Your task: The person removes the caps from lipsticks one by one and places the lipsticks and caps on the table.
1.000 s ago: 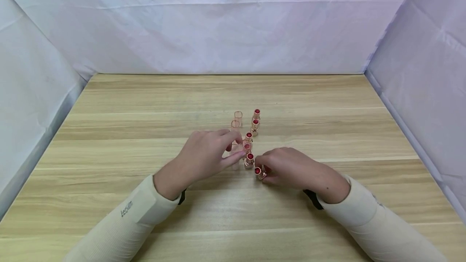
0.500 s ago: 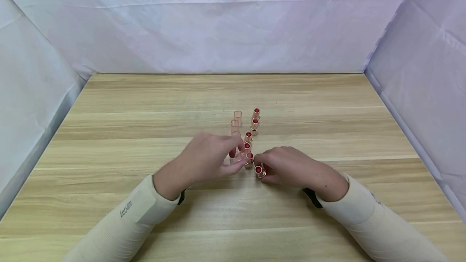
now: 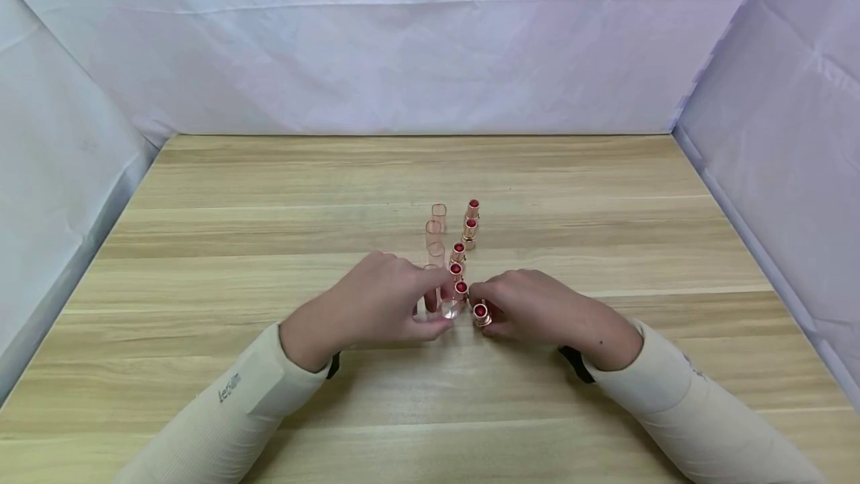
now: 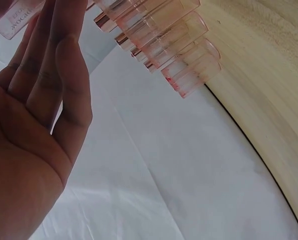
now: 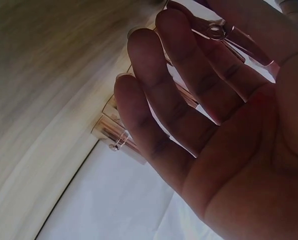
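Between thumb and fingertips my left hand [image 3: 379, 301] pinches a clear lipstick cap [image 3: 450, 310], its closed end facing up. Printed lettering shows on that cap [image 4: 16, 21] in the left wrist view. Just to the right, my right hand [image 3: 527, 305] grips an uncapped lipstick [image 3: 481, 312] with a rose-gold tube and red tip, held nearly upright. In the right wrist view the same lipstick [image 5: 239, 42] is partly hidden behind the fingers. A small gap separates the held cap from the held lipstick.
Several uncapped lipsticks [image 3: 471, 226] stand upright in a row running away from my hands. Left of them is a row of clear pinkish caps [image 3: 436, 252], open ends up, the nearest partly behind my left hand. White cloth [image 3: 430, 66] walls surround the wooden table [image 3: 269, 193].
My left hand has drawn the cap from beside the row of lipsticks toward me, near the held lipstick. My right hand stays in place, its lipstick now a little more upright.
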{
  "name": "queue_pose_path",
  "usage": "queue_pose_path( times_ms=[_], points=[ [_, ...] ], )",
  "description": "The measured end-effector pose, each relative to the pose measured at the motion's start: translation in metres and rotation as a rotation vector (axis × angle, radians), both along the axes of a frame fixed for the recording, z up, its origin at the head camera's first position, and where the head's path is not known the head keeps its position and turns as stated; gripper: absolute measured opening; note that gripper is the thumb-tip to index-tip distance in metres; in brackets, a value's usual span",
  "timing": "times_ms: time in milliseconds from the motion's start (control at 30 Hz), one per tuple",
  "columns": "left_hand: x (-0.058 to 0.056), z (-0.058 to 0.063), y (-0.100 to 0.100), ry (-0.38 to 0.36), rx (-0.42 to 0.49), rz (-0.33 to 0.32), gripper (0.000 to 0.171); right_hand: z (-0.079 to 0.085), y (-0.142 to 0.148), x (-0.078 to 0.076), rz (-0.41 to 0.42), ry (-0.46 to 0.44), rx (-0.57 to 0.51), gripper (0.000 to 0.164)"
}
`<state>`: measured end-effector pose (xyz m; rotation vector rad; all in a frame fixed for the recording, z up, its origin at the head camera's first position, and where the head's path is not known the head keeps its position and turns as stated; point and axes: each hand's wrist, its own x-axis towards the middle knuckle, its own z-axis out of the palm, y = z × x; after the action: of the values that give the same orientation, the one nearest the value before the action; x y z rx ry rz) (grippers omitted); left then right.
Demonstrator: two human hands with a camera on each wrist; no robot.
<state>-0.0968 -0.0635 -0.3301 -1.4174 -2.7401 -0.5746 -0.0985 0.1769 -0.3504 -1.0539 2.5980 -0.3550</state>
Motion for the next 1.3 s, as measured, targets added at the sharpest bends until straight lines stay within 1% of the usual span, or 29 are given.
queue_pose_path(
  times_ms=[133,333,633,900,1100,1300],
  points=[
    [-0.0005,-0.0013,0.0007,-0.011,-0.004,-0.016,0.013,-0.0004,0.0001,0.0001,0.000,0.003,0.004,0.019],
    [-0.0002,-0.0027,0.0014,0.009,0.020,-0.040,0.013,-0.0004,0.0008,0.0000,-0.002,-0.005,0.023,0.016],
    [-0.0010,-0.0038,0.0016,0.034,0.015,-0.053,0.011,-0.0009,0.0024,0.0005,0.010,0.013,0.014,0.018],
    [-0.0002,-0.0038,0.0007,0.031,-0.001,-0.029,0.016,-0.0007,0.0001,-0.0002,0.003,0.000,0.015,0.018],
    [0.0006,-0.0033,0.0003,-0.016,-0.021,-0.010,0.021,-0.0009,-0.0003,-0.0004,0.012,-0.009,0.015,0.021],
    [0.0002,-0.0020,-0.0004,-0.031,-0.013,-0.001,0.015,-0.0001,-0.0010,-0.0008,-0.001,-0.020,0.024,0.021]
  ],
)
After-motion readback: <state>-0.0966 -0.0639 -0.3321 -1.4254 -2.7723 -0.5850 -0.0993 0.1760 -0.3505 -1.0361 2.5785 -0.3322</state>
